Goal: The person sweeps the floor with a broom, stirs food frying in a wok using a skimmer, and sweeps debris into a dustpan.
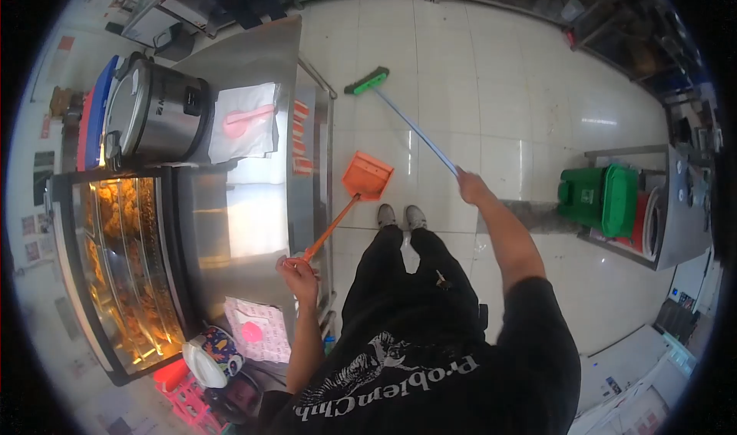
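Observation:
My right hand [475, 188] is closed round the upper end of a blue broom handle [418, 132]. The handle slants up and left to a green broom head [367, 81], which rests on the tiled floor near the counter's legs. My left hand [299, 274] is closed on the end of the orange dustpan handle [332, 230], beside the counter's edge. The orange dustpan [368, 175] is in front of my shoes [401, 217], to their left.
On the left, a steel counter [223, 243] holds a large cooker [157, 109], a pink scoop [247, 120] on paper and a lit food display [127, 270]. A green bin [599, 198] stands at the right under a steel table [679, 205]. Shelving lines the far side.

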Action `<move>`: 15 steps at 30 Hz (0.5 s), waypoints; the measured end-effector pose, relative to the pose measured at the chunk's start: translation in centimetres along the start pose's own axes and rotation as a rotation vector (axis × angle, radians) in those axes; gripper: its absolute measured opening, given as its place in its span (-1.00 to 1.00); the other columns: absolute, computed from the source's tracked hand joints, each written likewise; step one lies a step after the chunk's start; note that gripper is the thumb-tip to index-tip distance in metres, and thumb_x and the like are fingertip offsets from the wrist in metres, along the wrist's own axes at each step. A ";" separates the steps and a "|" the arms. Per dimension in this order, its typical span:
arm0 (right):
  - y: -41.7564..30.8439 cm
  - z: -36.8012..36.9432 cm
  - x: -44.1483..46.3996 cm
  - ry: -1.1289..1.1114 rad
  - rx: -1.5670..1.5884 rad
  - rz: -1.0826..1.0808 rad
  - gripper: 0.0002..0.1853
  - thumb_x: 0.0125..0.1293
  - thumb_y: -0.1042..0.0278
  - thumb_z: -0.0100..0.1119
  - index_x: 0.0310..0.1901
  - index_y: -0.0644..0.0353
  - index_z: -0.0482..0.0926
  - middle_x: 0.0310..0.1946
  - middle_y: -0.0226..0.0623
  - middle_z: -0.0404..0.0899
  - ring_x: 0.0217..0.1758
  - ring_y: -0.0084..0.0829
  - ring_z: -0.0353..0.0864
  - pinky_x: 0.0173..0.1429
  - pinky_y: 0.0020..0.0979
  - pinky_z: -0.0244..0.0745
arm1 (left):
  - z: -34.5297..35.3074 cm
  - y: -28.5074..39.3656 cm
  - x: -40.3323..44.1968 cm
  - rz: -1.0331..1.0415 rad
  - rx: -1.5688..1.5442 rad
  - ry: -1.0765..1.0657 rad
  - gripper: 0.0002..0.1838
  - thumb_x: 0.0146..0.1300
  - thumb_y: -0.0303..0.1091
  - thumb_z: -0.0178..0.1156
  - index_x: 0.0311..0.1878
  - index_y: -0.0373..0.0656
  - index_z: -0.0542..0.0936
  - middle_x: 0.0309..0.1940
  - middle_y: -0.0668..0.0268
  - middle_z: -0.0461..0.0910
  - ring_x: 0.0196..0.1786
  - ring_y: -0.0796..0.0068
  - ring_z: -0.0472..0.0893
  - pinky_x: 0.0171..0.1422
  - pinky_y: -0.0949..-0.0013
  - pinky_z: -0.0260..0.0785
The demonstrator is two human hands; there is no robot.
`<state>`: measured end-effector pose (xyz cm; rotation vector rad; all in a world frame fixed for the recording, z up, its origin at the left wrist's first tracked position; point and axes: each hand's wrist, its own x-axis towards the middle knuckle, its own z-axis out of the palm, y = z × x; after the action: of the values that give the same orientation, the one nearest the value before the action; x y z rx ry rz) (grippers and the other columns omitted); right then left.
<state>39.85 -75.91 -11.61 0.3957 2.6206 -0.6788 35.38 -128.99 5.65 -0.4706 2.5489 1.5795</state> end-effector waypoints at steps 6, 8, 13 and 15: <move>-3.9 0.5 -5.5 -0.117 -0.009 0.142 -0.39 0.49 0.39 -0.11 0.56 0.06 0.17 0.02 0.17 0.64 0.03 0.19 0.66 0.18 0.12 0.55 | -0.1 3.0 5.2 0.084 -0.026 0.000 -0.62 0.62 -0.30 -0.09 0.34 -0.21 0.12 -0.26 0.16 0.52 -0.57 0.53 0.47 -0.56 0.42 0.44; -1.1 0.5 -13.0 -0.098 -0.113 0.141 -0.39 0.50 0.39 -0.12 0.57 -0.05 0.17 0.02 0.16 0.66 -0.01 0.21 0.68 0.15 0.15 0.57 | 0.0 3.5 6.4 0.028 -0.098 -0.031 -0.63 0.63 -0.29 -0.10 0.35 -0.19 0.12 -0.24 0.15 0.53 -0.56 0.55 0.47 -0.55 0.43 0.45; -5.5 -7.6 -32.0 -0.388 -0.216 0.529 -0.34 0.53 0.28 -0.03 0.59 -0.38 0.10 -0.17 0.08 0.69 -0.10 0.09 0.73 0.04 0.10 0.62 | 0.8 4.8 8.6 -0.137 -0.287 -0.118 -0.59 0.61 -0.32 -0.04 0.39 -0.14 0.13 -0.11 0.17 0.52 -0.51 0.59 0.46 -0.52 0.46 0.47; -6.4 -7.8 -38.0 -0.436 -0.232 0.647 -0.36 0.55 0.27 -0.03 0.59 -0.41 0.11 -0.10 0.07 0.69 -0.02 0.09 0.73 0.12 0.09 0.60 | 1.2 5.2 9.5 -0.091 -0.265 -0.137 -0.57 0.61 -0.34 -0.02 0.41 -0.14 0.13 -0.09 0.18 0.52 -0.48 0.58 0.48 -0.50 0.47 0.49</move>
<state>68.54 -83.67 14.16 0.8577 1.9596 -0.2054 24.68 -127.72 7.16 -0.4767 2.1982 1.8552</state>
